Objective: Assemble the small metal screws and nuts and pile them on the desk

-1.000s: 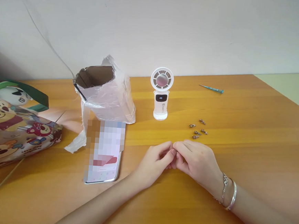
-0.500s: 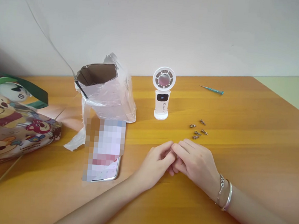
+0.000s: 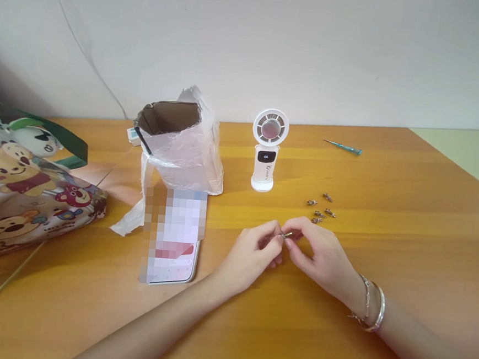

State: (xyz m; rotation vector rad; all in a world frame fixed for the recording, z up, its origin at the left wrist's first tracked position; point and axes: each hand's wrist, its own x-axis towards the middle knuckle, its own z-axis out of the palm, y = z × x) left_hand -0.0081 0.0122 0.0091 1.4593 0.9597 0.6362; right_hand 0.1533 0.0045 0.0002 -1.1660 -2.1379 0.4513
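Between my fingertips is a small metal bolt (image 3: 286,235) with a brassy end showing; most of it is hidden. My left hand (image 3: 254,252) pinches it between thumb and forefinger, the other fingers curled under. From the other side my right hand (image 3: 324,258), with bracelets at the wrist, closes thumb and index finger around its free end. Just beyond my right hand lie several similar small metal bolts (image 3: 320,213) in a loose group on the wooden table (image 3: 227,333).
A white handheld fan (image 3: 265,151) stands upright behind my hands. To the left are a phone (image 3: 181,236), a plastic-wrapped open cardboard box (image 3: 183,158) and a cartoon-print bag (image 3: 34,196). A thin teal screwdriver (image 3: 344,147) lies at the back right.
My right fingers have parted from over my left fingertips, and the bolt between them now shows. The view has shifted slightly, and the table things appear a little further right.
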